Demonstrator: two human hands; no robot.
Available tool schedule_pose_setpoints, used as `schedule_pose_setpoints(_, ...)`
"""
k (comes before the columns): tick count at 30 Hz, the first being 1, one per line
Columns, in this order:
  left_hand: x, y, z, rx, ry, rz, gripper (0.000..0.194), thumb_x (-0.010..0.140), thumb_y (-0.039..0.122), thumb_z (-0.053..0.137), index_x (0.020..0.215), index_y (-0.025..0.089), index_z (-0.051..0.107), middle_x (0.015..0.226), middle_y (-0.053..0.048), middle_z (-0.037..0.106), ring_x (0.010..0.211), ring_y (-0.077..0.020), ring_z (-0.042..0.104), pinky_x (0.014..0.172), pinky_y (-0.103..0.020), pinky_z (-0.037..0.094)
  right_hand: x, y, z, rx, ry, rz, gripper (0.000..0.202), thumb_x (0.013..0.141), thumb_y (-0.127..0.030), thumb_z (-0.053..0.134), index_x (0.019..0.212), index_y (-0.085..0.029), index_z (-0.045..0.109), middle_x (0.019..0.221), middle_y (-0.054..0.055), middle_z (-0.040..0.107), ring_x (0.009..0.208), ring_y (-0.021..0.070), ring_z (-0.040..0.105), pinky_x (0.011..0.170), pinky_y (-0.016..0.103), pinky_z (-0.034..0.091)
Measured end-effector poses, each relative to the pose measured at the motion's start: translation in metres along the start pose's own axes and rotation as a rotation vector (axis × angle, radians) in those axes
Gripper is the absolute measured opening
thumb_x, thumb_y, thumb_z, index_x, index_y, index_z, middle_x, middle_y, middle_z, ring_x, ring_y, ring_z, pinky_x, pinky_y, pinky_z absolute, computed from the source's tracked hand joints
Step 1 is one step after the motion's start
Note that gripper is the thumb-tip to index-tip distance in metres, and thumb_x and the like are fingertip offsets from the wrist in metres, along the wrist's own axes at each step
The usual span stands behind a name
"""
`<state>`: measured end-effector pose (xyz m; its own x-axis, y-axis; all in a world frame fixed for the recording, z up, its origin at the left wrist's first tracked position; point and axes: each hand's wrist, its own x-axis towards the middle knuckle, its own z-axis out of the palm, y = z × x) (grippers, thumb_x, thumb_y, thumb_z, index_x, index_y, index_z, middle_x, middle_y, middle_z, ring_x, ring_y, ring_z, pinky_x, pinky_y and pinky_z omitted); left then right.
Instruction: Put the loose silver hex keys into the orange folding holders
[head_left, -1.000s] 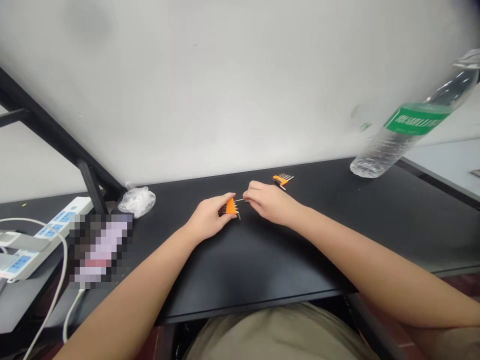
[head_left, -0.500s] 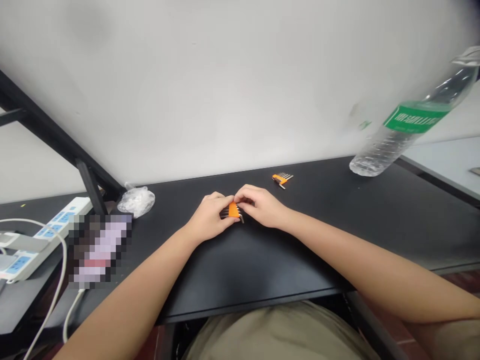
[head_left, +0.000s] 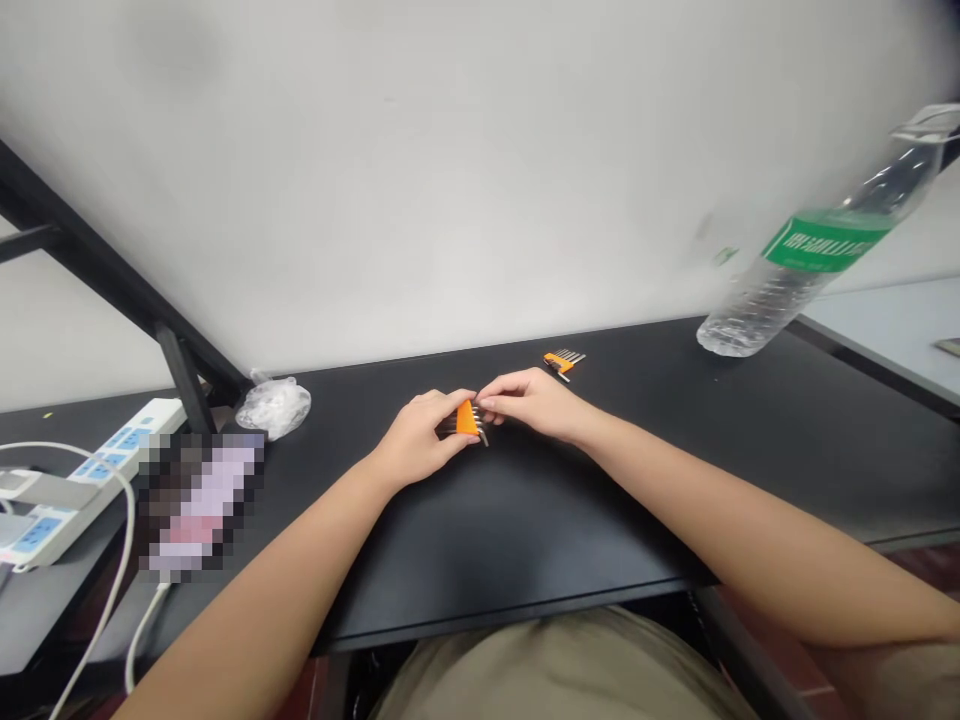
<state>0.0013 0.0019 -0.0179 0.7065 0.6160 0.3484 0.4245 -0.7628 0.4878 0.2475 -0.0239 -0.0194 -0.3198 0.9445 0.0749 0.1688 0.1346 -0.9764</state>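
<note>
My left hand (head_left: 421,438) is closed around an orange hex key holder (head_left: 466,418), thumb at its lower edge and fingers at its top. Several metal hex keys are slotted in it, their short bent ends sticking out to the right. At the holder's upper right, my right hand (head_left: 529,400) pinches the end of one hex key (head_left: 480,404); the fingertips partly hide it. A second orange holder with hex keys (head_left: 564,362) lies on the black table behind my right hand.
A large plastic bottle with a green label (head_left: 825,240) stands at the back right. On the left are a crumpled clear plastic bag (head_left: 274,404), a blurred-out phone-like item (head_left: 199,500) with a white cable, and a power strip (head_left: 97,480). A wall (head_left: 465,200) rises behind the table (head_left: 480,540).
My right hand has shifted slightly to the right, and its fingers now pinch at the holder's upper right corner. My left hand stays on the holder.
</note>
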Motion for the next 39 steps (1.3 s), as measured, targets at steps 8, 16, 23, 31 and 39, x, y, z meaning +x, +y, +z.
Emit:
schedule_pose_setpoints(8, -0.001, -0.008, 0.004, -0.031, -0.039, -0.087, 0.057, 0.088, 0.045, 0.073, 0.141, 0.027, 0.059, 0.114, -0.005, 0.073, 0.096, -0.0213, 0.07, 0.091, -0.036, 0.057, -0.002, 0.006, -0.041, -1.001, -0.053, -0.15, 0.012, 0.09, -0.021, 0.063, 0.09, -0.02, 0.074, 0.1, 0.008, 0.068, 0.086, 0.0196, 0.065, 0.08, 0.032, 0.048)
schedule_pose_setpoints(16, 0.001, -0.004, 0.002, -0.024, -0.035, -0.027, 0.049, 0.092, 0.038, 0.069, 0.14, 0.031, 0.062, 0.123, -0.004, 0.073, 0.104, -0.0223, 0.07, 0.094, -0.037, 0.056, -0.004, 0.002, -0.023, -1.284, -0.082, -0.091, 0.012, 0.088, -0.013, 0.06, 0.078, -0.017, 0.067, 0.09, 0.009, 0.065, 0.076, 0.0194, 0.062, 0.064, 0.03, 0.04)
schedule_pose_setpoints(23, 0.001, -0.003, 0.001, -0.022, -0.029, -0.021, 0.045, 0.093, 0.038, 0.068, 0.137, 0.029, 0.063, 0.126, -0.004, 0.073, 0.105, -0.0216, 0.07, 0.094, -0.036, 0.055, -0.007, -0.003, -0.019, -1.302, -0.093, -0.066, 0.011, 0.09, -0.018, 0.06, 0.08, -0.017, 0.066, 0.088, 0.008, 0.065, 0.072, 0.0185, 0.061, 0.061, 0.03, 0.038)
schedule_pose_setpoints(31, 0.001, -0.004, 0.002, -0.041, -0.032, -0.024, 0.037, 0.097, 0.039, 0.062, 0.133, 0.029, 0.065, 0.118, -0.003, 0.074, 0.098, -0.0198, 0.07, 0.091, -0.035, 0.055, -0.011, -0.004, -0.012, -1.399, -0.129, -0.124, 0.009, 0.086, -0.015, 0.06, 0.082, -0.017, 0.068, 0.09, 0.011, 0.066, 0.074, 0.0211, 0.062, 0.059, 0.032, 0.036)
schedule_pose_setpoints(39, 0.0, 0.001, 0.0, -0.059, -0.035, -0.007, 0.037, 0.098, 0.035, 0.059, 0.134, 0.027, 0.063, 0.115, -0.004, 0.073, 0.092, -0.0185, 0.068, 0.086, -0.033, 0.056, -0.014, -0.007, -0.007, -1.445, -0.164, -0.114, 0.011, 0.085, -0.013, 0.06, 0.08, -0.016, 0.07, 0.086, 0.011, 0.067, 0.068, 0.0206, 0.062, 0.057, 0.032, 0.036)
